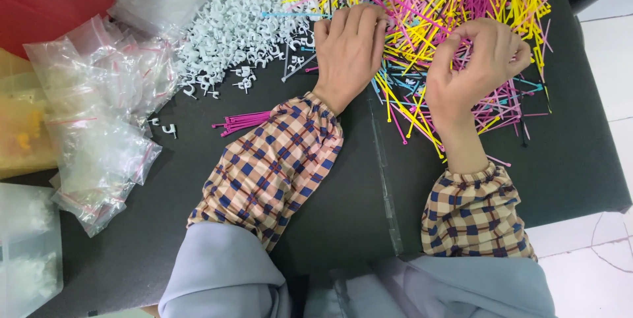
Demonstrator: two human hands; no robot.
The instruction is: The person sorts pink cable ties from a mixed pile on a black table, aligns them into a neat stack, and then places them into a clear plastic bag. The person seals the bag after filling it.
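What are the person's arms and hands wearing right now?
Both hands, left hand and right hand, are bare: no gloves, and no rings or watch in view. Each forearm has a plaid sleeve cover in tan, navy and red with elastic gathered cuffs, worn over pale lavender-grey sleeves.

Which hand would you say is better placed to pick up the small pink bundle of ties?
Probably the left hand: the pink bundle lies just beside its checked sleeve, nearer than the right hand.
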